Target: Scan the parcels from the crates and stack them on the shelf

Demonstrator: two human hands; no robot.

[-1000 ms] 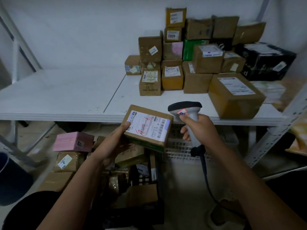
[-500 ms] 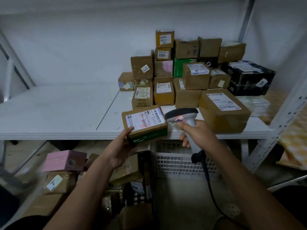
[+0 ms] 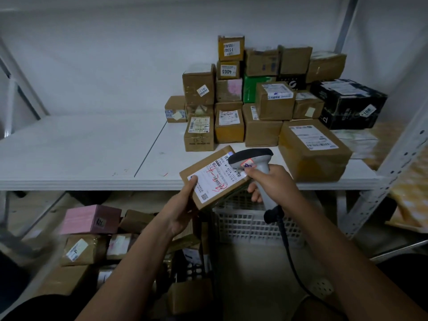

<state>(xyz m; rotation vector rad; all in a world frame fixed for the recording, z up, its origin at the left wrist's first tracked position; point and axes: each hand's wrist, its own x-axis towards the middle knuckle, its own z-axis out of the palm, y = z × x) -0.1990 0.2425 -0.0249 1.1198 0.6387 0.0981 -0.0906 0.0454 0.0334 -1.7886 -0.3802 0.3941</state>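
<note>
Now you are turning the parcel point(image 3: 214, 178) so its label is running diagonally, and the scanner point(image 3: 252, 162) head is overlapping its far corner. Your left hand point(image 3: 183, 210) is gripping the parcel's near edge in front of the shelf point(image 3: 81, 158), while your right hand point(image 3: 272, 181) is wrapping around the scanner handle.

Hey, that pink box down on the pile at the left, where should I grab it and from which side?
Take the pink box from above, fingers across its two long side faces. It lies flat on top of the brown parcels, so its top and sides look free, while its underside is blocked.
</note>
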